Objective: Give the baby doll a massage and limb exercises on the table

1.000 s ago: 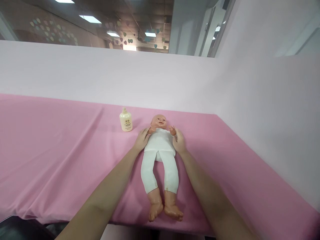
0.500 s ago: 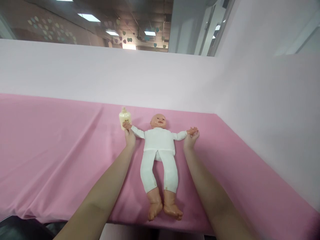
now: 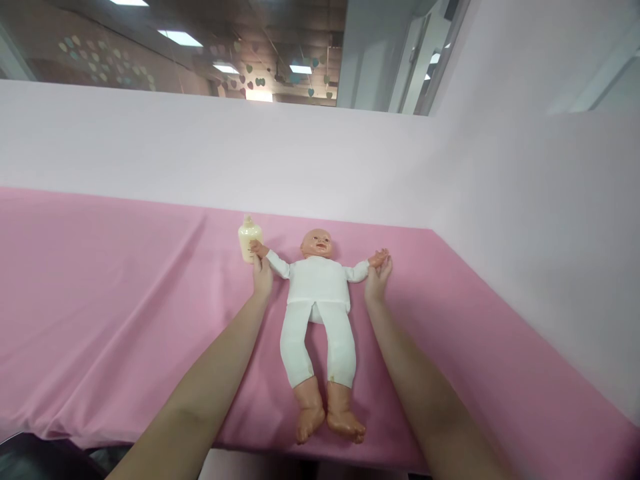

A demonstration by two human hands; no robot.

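A baby doll in a white top and trousers lies on its back, feet toward me and arms stretched out sideways. My left hand is closed on the doll's hand at the left, just in front of a pale yellow bottle. On the other side, my right hand grips the doll's other hand from below, the doll's fingers showing above mine. Part of the bottle's front is hidden behind the doll's hand.
Pink cloth covers the table, with folds at the left. A white wall runs along the back and right side. Above it is a window with ceiling lights and heart shapes beyond.
Both doll hands have come slightly inward and up with my hands, the right one more clearly. The doll's body and the bottle have stayed in place.
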